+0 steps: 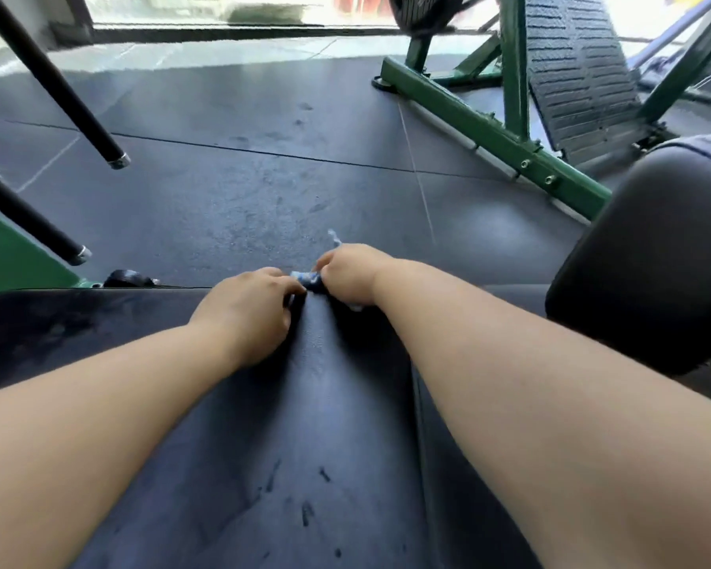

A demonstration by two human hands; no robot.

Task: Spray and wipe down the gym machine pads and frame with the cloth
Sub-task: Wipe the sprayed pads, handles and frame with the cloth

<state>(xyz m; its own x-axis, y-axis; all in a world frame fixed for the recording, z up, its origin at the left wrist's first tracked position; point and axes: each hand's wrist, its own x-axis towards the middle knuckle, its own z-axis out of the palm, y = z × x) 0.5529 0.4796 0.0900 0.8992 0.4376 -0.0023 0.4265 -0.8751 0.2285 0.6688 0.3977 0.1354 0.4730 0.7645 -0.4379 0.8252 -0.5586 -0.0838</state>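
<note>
At the centre of the frame, both hands, left (252, 305) and right (347, 275), are gripping a bunched blue cloth (306, 280) with curled fingers at the far edge of a black pad (325, 404).

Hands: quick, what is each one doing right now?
Left hand: closed, pinching one end of the cloth.
Right hand: closed round the cloth's other end, at the far edge of the pad.

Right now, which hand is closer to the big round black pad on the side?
Right. The right hand holds the cloth on the side toward the round black pad, though not touching it; the left hand holds the cloth's other end, farther away.
</note>
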